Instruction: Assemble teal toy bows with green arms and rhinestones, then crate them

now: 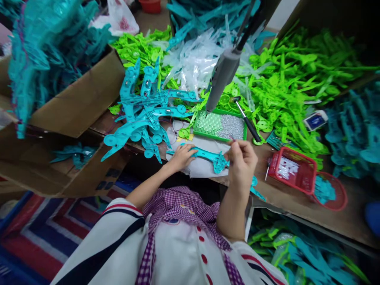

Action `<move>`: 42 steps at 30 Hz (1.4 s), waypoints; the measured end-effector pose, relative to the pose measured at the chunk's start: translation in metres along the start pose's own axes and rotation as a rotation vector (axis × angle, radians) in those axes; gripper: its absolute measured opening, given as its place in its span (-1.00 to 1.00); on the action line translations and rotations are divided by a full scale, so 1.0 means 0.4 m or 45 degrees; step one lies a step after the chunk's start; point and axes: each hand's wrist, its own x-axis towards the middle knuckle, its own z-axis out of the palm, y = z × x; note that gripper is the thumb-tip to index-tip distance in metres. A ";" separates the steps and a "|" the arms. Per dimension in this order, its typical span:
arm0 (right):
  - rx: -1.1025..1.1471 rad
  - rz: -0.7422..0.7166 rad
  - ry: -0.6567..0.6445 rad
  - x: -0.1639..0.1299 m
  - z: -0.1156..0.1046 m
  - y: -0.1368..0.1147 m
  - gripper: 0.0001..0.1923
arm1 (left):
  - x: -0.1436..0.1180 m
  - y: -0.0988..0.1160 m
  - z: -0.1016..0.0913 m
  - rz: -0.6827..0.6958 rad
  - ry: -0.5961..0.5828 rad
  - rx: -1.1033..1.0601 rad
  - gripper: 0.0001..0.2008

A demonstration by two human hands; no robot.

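A teal plastic part (209, 155) lies on a pale cloth (200, 168) at the bench's front edge. My left hand (181, 155) presses down on its left end. My right hand (242, 162) hovers over its right end with fingers pinched together; whether something small is between them I cannot tell. Just behind sits a green tray (221, 126) of small screws. A grey hanging power screwdriver (223, 77) points its tip at the tray's left side.
A stack of teal parts (145, 111) lies left of the tray, bright green parts (285, 83) pile right, clear bags (192, 59) behind. A black-handled tool (247, 122) rests by the tray. Red baskets (297, 170) stand right. Cardboard boxes (77, 103) of teal parts stand left.
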 end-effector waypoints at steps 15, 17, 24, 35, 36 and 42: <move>-0.720 -0.123 -0.328 -0.016 0.118 0.288 -0.65 | 0.325 -0.316 -0.599 -0.331 0.598 0.279 -0.74; -0.782 -0.152 -0.299 -0.018 0.125 0.293 -0.64 | 0.426 -0.389 -0.610 -0.369 0.457 0.372 -0.64; -0.757 -0.245 -0.218 -0.021 0.124 0.322 -0.63 | 0.425 -0.530 -0.569 -0.500 0.333 0.690 -0.55; -0.731 -0.203 -0.236 -0.023 0.122 0.329 -0.65 | 0.569 -0.503 -0.548 -0.856 0.393 0.595 -0.64; -0.708 -0.178 -0.243 -0.022 0.120 0.328 -0.65 | 0.589 -0.505 -0.560 -0.902 0.432 0.529 -0.65; -0.593 -0.105 -0.270 -0.013 0.106 0.315 -0.61 | 0.607 -0.472 -0.694 -0.537 0.996 -0.007 -0.82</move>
